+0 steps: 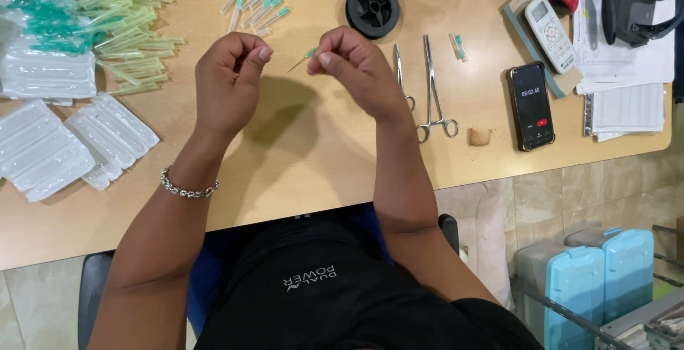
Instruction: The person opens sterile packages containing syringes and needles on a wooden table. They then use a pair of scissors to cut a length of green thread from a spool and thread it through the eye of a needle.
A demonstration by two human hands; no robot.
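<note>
Both hands raised above the wooden counter point(299, 157), fists facing each other over its middle. Right hand point(353, 65) curled tight, thumb and forefinger pinched on the green hub of a thin needle point(303, 58), its bare metal tip pointing left toward the other hand. Left hand point(231, 72) also closed, fingers point(260, 56) pressed together at the tips as if gripping something very fine; too small to make out what, possibly a thread. A small gap between needle tip and left fingertips.

On the far left, a heap of capped green needles point(107, 15), with clear plastic blister trays point(64, 143) nearer. A few more capped needles point(256, 4) far centre, beside a black spool point(372, 8). To the right, two pairs of steel forceps point(431, 93), then a phone showing a timer point(531, 106), a white remote point(550, 33) and a stack of papers point(627, 72).

Likely risks from here: an exposed point so close to the left fingertips, so a slip or sudden push could prick the skin; a loosened pinch could drop the needle onto the counter or into the lap; too much sideways pressure could bend the thin shaft.
</note>
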